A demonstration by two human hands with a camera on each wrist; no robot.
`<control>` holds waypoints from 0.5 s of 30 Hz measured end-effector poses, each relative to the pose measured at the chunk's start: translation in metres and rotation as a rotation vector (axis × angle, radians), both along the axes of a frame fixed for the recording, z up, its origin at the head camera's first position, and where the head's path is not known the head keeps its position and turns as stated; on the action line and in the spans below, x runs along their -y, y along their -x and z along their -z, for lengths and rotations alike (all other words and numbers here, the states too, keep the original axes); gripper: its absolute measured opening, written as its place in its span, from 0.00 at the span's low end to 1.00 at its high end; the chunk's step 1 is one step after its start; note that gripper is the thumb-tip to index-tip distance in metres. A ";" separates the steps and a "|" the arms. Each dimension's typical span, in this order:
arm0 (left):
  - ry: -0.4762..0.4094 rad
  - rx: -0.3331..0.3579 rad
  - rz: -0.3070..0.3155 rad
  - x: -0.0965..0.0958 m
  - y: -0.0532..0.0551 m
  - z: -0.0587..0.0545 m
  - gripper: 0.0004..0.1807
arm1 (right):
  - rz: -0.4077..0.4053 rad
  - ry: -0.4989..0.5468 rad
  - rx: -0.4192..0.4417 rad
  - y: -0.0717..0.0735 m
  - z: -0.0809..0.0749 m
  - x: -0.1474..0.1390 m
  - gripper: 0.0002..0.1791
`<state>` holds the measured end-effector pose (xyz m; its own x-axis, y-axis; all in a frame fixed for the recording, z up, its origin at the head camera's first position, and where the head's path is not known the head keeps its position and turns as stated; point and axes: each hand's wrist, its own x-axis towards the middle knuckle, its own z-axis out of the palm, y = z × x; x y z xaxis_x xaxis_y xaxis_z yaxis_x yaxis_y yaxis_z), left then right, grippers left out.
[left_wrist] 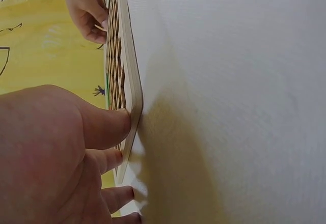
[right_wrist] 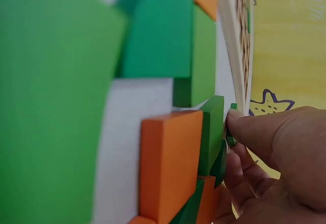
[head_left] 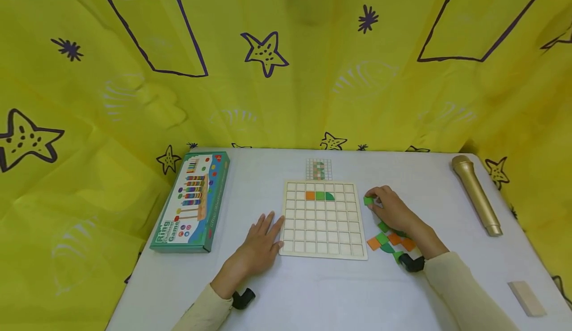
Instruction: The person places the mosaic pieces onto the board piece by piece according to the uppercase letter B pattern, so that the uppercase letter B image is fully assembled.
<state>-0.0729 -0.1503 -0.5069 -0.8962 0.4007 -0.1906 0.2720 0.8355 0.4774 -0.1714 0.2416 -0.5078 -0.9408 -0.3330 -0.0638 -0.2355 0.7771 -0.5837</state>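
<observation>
Yellow cloth (head_left: 308,98) printed with dark starfish hangs behind and around a table covered in white (head_left: 321,291). Near the middle of it lies a square pale-wood grid board (head_left: 321,225), flat, its cells edged with thin raised strips. Three flat pieces sit side by side in its second row from the top: an orange square (head_left: 310,195), a light green square (head_left: 320,195) and a dark green piece with one rounded corner (head_left: 329,196). Just beyond the board's far edge I see a small gridded pattern card (head_left: 319,169).

Against the board's left side rests the person's left hand (head_left: 261,244), fingers straight and spread apart, thumb touching the wooden rim. On the other side, the right hand (head_left: 391,209) pinches a small green piece (head_left: 368,200) between thumb and fingers, just right of the board; the fingertips partly cover its shape. Below that hand, orange and green loose pieces (head_left: 394,239) lie clustered on the cloth, some touching.

Farther left lies a green-and-white cardboard box (head_left: 192,202) picturing coloured rings. Off to the right are a gold cylindrical stick (head_left: 476,194) with a wider end and, nearer me, a plain wooden block (head_left: 527,298).
</observation>
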 end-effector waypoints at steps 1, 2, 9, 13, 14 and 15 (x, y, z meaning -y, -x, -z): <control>-0.003 -0.003 0.002 0.000 0.000 0.000 0.34 | -0.005 0.011 0.009 0.001 0.001 -0.001 0.16; -0.003 -0.002 0.004 0.000 0.000 0.000 0.34 | -0.006 0.019 0.018 0.003 0.001 -0.001 0.16; -0.008 -0.001 0.002 0.000 0.000 -0.001 0.35 | 0.002 0.042 0.038 0.004 -0.001 0.003 0.17; -0.001 0.012 -0.001 0.000 0.000 -0.001 0.34 | 0.003 0.072 0.028 0.004 -0.005 0.010 0.16; 0.001 0.014 -0.002 -0.001 0.001 -0.002 0.34 | 0.002 0.081 0.030 0.005 -0.006 0.013 0.16; 0.004 0.016 -0.002 -0.001 0.001 -0.002 0.34 | 0.003 0.088 0.036 0.005 -0.008 0.017 0.17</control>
<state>-0.0736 -0.1495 -0.5050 -0.8939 0.3976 -0.2071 0.2621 0.8383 0.4780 -0.1765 0.2243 -0.5001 -0.9396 -0.3356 -0.0680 -0.2106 0.7231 -0.6579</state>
